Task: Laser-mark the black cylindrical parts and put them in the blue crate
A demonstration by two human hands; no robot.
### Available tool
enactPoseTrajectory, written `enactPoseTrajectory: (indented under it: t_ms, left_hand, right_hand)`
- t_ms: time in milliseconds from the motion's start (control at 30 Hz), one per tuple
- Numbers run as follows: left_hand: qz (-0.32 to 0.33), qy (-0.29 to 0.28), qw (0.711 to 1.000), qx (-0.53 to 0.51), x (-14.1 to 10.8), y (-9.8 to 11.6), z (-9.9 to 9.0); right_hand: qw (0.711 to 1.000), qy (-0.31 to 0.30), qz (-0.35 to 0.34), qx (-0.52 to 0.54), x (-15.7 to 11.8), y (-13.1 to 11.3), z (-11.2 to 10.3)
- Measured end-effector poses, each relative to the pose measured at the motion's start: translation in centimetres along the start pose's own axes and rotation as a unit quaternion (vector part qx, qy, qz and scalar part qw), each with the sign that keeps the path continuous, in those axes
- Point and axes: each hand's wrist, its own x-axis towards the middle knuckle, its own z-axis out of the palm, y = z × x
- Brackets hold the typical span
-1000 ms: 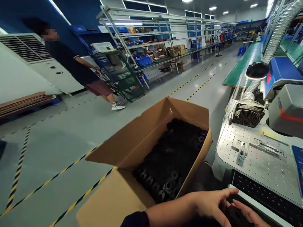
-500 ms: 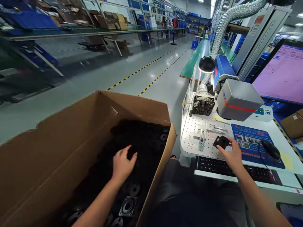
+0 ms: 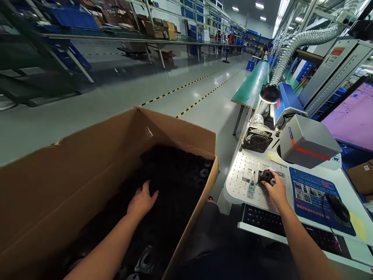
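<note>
My right hand (image 3: 275,190) pinches a small round black part with a flange (image 3: 265,176) between thumb and fingers. It holds this part at the metal fixture (image 3: 251,186) on the perforated plate (image 3: 237,182); whether the part touches the fixture I cannot tell. My left hand (image 3: 142,202) is inside the cardboard box (image 3: 96,140), fingers apart, with nothing visible in it. Under it lies a heap of dark parts, mostly lost in shadow. One grey square-flanged part (image 3: 145,259) shows near the box's front.
Around the plate stand a fan (image 3: 257,140), a grey machine head with a red stripe (image 3: 309,142), a blue mouse pad (image 3: 317,190) with a mouse (image 3: 338,207), and a monitor (image 3: 352,112). A keyboard (image 3: 262,219) sits on a lower tray. The box's right wall separates it from the bench.
My right hand has carried the black part left and away from me, to the fixture. My left hand has shifted slightly left over the heap. The view has turned a little left.
</note>
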Motion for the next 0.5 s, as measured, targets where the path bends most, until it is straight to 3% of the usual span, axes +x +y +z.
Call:
enactPoseTrajectory:
  t_ms: [267,500]
  left_hand:
    - [0.075,0.018,0.990,0.117,0.2,0.6,0.8]
    - [0.033,0.024,0.996,0.083,0.7,0.7,1.7]
  right_hand:
    - [1.000,0.002,0.001,0.008,0.0,-0.2,0.2]
    - [1.000,0.017,0.006,0.015,-0.6,-1.0,-0.7]
